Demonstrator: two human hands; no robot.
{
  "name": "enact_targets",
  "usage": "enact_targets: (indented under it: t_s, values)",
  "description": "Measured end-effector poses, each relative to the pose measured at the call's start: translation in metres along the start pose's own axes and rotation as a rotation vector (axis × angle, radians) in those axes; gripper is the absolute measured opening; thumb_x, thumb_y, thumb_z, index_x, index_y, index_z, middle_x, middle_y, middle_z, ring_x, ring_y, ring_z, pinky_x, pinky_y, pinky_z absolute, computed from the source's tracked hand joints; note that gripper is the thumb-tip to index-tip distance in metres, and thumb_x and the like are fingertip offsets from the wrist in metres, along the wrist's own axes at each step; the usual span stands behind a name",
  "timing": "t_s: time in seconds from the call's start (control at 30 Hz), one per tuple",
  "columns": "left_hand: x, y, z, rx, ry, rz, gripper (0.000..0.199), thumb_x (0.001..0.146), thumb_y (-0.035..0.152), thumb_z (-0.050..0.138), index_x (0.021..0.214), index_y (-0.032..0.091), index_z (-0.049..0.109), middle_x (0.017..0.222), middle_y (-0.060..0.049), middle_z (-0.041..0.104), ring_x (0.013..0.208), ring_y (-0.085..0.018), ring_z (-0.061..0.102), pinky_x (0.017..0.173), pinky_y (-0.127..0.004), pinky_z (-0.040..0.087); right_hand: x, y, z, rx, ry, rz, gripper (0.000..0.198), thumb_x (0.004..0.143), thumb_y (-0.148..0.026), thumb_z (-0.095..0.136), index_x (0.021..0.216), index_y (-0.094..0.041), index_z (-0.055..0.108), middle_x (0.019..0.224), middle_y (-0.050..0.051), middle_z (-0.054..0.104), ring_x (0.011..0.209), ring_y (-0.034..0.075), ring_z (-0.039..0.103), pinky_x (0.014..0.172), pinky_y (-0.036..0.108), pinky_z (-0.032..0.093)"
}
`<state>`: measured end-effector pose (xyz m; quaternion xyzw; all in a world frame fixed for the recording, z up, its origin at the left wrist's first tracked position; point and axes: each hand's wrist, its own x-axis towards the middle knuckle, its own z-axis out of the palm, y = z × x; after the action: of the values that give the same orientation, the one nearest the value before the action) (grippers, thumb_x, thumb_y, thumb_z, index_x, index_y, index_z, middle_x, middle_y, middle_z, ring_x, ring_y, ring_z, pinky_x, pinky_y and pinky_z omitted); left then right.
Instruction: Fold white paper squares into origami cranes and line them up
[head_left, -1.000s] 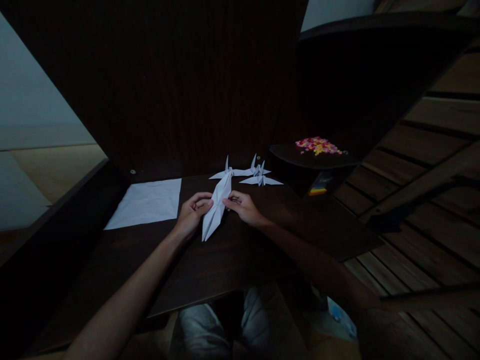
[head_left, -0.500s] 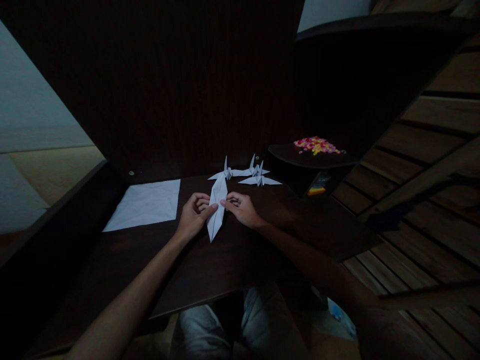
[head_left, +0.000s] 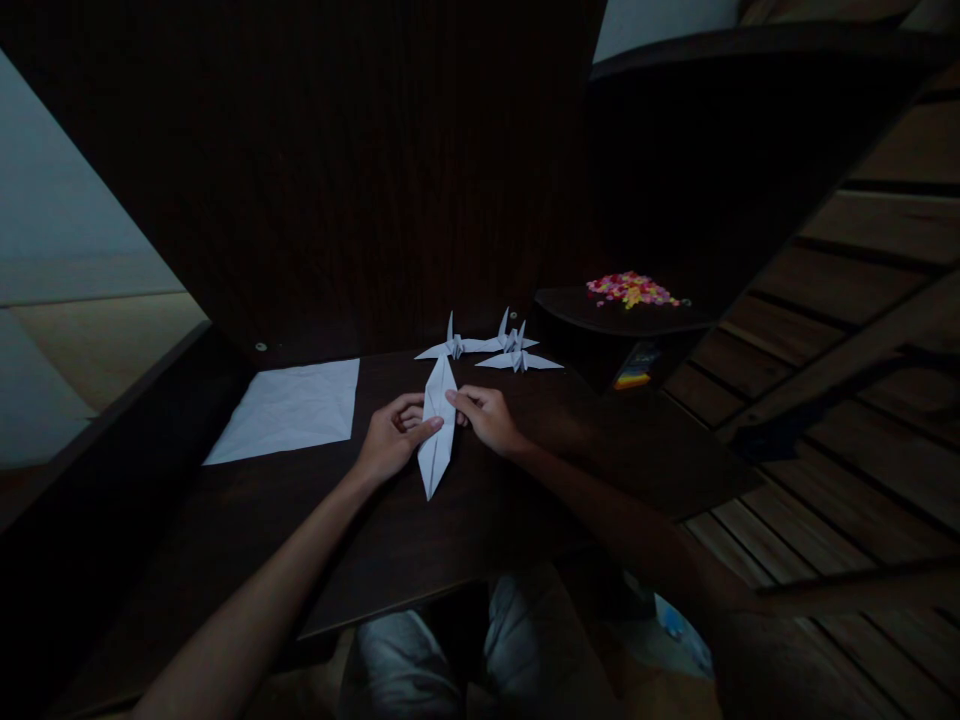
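Note:
Between my two hands is a long, diamond-shaped piece of folded white paper (head_left: 438, 455), held above the dark desk with its points toward and away from me. My left hand (head_left: 391, 436) grips its left edge, thumb on top and fingers behind. On the opposite edge, my right hand (head_left: 486, 414) pinches it a little higher up, thumb lying on the paper. Just beyond the far point stand several finished white paper cranes (head_left: 519, 360), wings spread, at the back of the desk. The fingertips behind the paper are hidden.
A creased white sheet (head_left: 289, 408) lies flat on the desk (head_left: 300, 540) to the left. At the right, a small curved shelf (head_left: 570, 308) bears a heap of pink, red and yellow bits (head_left: 634, 289). A dark panel (head_left: 360, 180) rises behind the desk.
The folded paper has shifted slightly toward me and stands more upright in view. My left thumb sits a little lower on it, my right thumb a little higher.

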<state>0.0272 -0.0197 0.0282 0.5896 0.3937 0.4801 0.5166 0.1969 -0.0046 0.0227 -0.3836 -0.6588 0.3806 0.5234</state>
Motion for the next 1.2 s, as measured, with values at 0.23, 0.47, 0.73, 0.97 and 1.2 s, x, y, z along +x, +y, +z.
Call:
enact_targets:
  t_s: [0.23,0.47,0.73,0.97,1.2]
  values:
    - [-0.001,0.0,0.002,-0.005,0.034,-0.015,0.048,0.065,0.038,0.077,0.104,0.014,0.061,0.075,-0.003,0.068,0.063,-0.016,0.063,0.057,-0.025,0.05,-0.002,0.005,0.003,0.077,0.005,0.059,0.034,0.082,-0.048,0.058,0.069,-0.017,0.053,0.053,-0.005,0.05,0.045,0.007,0.047,0.042,0.019,0.037]
    - [0.004,-0.006,0.0,-0.002,0.158,0.126,0.035,0.071,0.039,0.072,0.094,0.019,0.054,0.079,-0.001,0.065,0.069,-0.014,0.062,0.06,-0.023,0.047,-0.003,0.008,0.009,0.197,-0.062,0.052,0.035,0.069,-0.039,0.073,0.083,-0.019,0.048,0.062,-0.006,0.056,0.048,0.009,0.057,0.043,0.02,0.048]
    - [0.006,-0.009,-0.003,0.08,0.169,0.159,0.029,0.075,0.04,0.067,0.093,0.019,0.057,0.082,-0.002,0.062,0.071,-0.014,0.058,0.059,-0.022,0.042,-0.001,0.012,0.008,0.244,0.015,0.015,0.034,0.072,-0.034,0.069,0.089,-0.023,0.041,0.066,-0.007,0.054,0.048,0.009,0.055,0.04,0.02,0.048]
    - [0.002,-0.003,0.0,0.232,0.159,0.18,0.025,0.077,0.04,0.065,0.086,0.018,0.064,0.074,0.0,0.061,0.064,-0.013,0.053,0.057,-0.023,0.041,-0.003,0.012,0.009,0.165,0.017,0.003,0.015,0.074,-0.027,0.063,0.084,-0.02,0.054,0.069,-0.003,0.053,0.058,0.01,0.055,0.047,0.021,0.046]
    - [0.0,0.0,0.002,0.182,0.174,0.126,0.03,0.072,0.041,0.069,0.089,0.016,0.067,0.07,0.0,0.063,0.062,-0.013,0.054,0.058,-0.025,0.043,-0.005,0.004,0.004,0.103,0.012,-0.014,0.009,0.077,-0.026,0.057,0.078,-0.017,0.059,0.068,-0.002,0.057,0.063,0.012,0.055,0.059,0.023,0.043]
